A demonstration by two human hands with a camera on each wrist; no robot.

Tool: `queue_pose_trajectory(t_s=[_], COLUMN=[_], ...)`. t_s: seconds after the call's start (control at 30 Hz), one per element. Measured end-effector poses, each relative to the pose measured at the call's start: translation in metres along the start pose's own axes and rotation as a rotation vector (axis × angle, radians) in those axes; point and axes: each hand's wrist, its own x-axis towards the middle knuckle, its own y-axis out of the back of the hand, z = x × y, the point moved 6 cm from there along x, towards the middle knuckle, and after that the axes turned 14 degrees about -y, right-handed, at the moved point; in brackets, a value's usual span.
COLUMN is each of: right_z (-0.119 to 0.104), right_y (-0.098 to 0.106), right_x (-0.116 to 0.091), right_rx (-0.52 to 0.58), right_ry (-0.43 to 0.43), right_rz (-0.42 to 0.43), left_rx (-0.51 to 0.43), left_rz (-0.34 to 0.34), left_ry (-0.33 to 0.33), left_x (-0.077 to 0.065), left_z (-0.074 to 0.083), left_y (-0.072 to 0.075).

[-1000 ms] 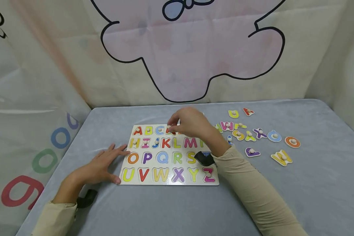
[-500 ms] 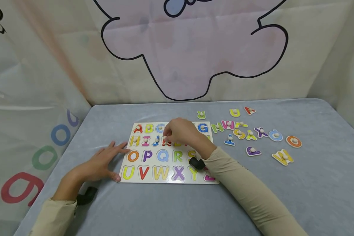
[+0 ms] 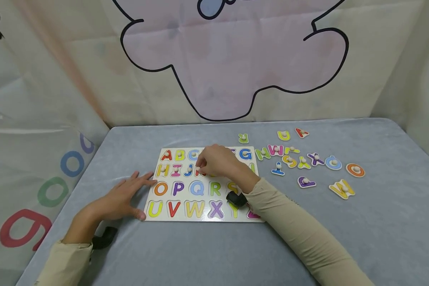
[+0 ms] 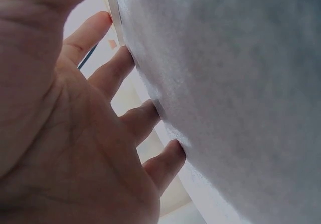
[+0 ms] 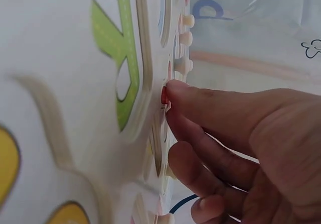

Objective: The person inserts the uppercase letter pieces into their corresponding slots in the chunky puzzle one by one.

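My right hand is over the second row of the white alphabet puzzle board. Thumb and forefinger pinch a red letter K piece, which lies at the K recess and is mostly covered by the hand. In the right wrist view a bit of the red K piece shows at the fingertips; whether it sits flush I cannot tell. My left hand lies with spread fingers at the board's left edge, fingertips and thumb touching it. The left wrist view shows those fingers down at the grey cloth.
Loose knobbed letters lie right of the board, among them a yellow W, an orange O, a purple X and a red A. A green R lies behind the board. A printed curtain hangs behind the table.
My right hand has brought the red K from above the top row down and slightly left to the second row, then stayed nearly still. The left hand has kept its place.
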Motion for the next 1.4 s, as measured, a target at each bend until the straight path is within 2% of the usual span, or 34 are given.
queue_pose_trajectory(t_s=[0.37, 0.47, 0.6, 0.7, 0.83, 1.0, 1.13, 1.3, 1.4], right_z=[0.001, 0.005, 0.018, 0.031, 0.053, 0.097, 0.128, 0.155, 0.171], right_y=[0.011, 0.026, 0.057, 0.079, 0.097, 0.11, 0.122, 0.138, 0.142], right_x=[-0.008, -0.017, -0.035, -0.048, -0.064, -0.079, -0.084, -0.088, -0.089], right_rx=[-0.051, -0.054, 0.003, 0.025, -0.009, -0.008, 0.014, 0.069, 0.07], right_ry=[0.0, 0.0, 0.0, -0.014, -0.027, -0.078, -0.082, -0.058, -0.054], right_rz=[-0.021, -0.022, 0.04, 0.089, 0.122, 0.134, 0.121, 0.105, 0.123], left_rx=[-0.003, -0.001, 0.003, 0.002, 0.001, -0.009, -0.014, -0.032, -0.032], left_rz=[-0.008, -0.009, -0.009, -0.01, -0.008, -0.006, -0.005, -0.005, -0.005], left_ry=[0.007, 0.018, 0.026, 0.018, 0.009, -0.006, -0.006, -0.009, -0.018], left_x=[0.003, 0.001, -0.001, -0.001, -0.001, 0.0, 0.0, -0.002, -0.001], left_z=[0.002, 0.001, -0.001, -0.001, 0.0, 0.002, 0.002, 0.004, 0.005], left_y=[0.003, 0.002, 0.002, 0.001, 0.002, 0.001, 0.001, 0.002, 0.002])
